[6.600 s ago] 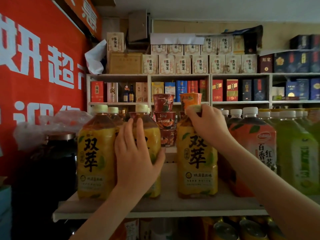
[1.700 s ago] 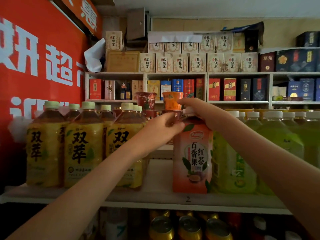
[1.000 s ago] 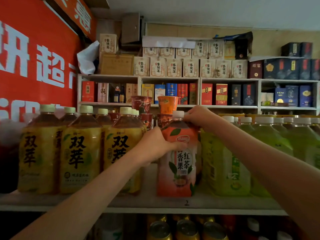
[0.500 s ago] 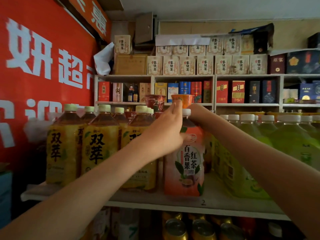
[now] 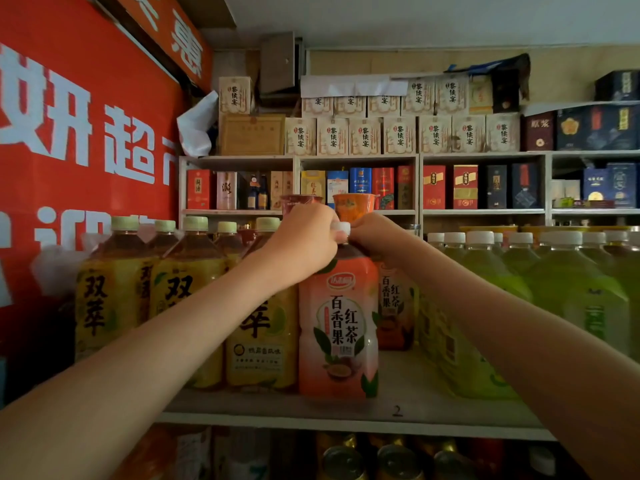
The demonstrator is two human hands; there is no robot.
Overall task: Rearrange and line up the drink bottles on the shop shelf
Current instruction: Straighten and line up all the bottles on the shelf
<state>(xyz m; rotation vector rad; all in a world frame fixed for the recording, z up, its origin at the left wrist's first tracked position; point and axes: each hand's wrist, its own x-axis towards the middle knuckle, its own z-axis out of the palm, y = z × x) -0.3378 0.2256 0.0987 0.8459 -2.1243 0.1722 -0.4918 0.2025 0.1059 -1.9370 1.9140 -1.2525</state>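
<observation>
Lower tier: cans (image 5: 346,457) are sitting under the shelf, only their dim tops showing.
Shelf: the pale shelf (image 5: 242,418) is carrying all the bottles. A "2" is showing on its front edge, just right of the handled bottle.
Task bottle: the red tea bottle (image 5: 337,327) is standing upright at the front edge, label facing out. It is sitting between the yellow row and the green row, tight beside the nearest yellow one.
Left hand: the left hand (image 5: 301,245) is gripping the bottle's shoulder and neck from the left, fingers curled.
Right hand: the right hand (image 5: 373,234) is pinching the neck just under the cap from the right.
Cap: the white cap (image 5: 341,227) is poking out between the two hands.
Left neighbours: yellow tea bottles (image 5: 114,306) with pale green caps are standing in rows, more behind the front ones.
Right neighbours: green tea bottles (image 5: 571,289) with white caps are filling the right stretch, several deep.
Behind: a second red tea bottle (image 5: 394,306) is standing further back, slightly right.
Beyond: two noodle cups (image 5: 353,204), one dark red and one orange, are showing above the hands.
Back wall: back shelving (image 5: 360,212) is holding red and blue boxes, with cream boxes (image 5: 363,135) stacked on top.
Left wall: a red banner (image 5: 69,133) is showing white characters.
</observation>
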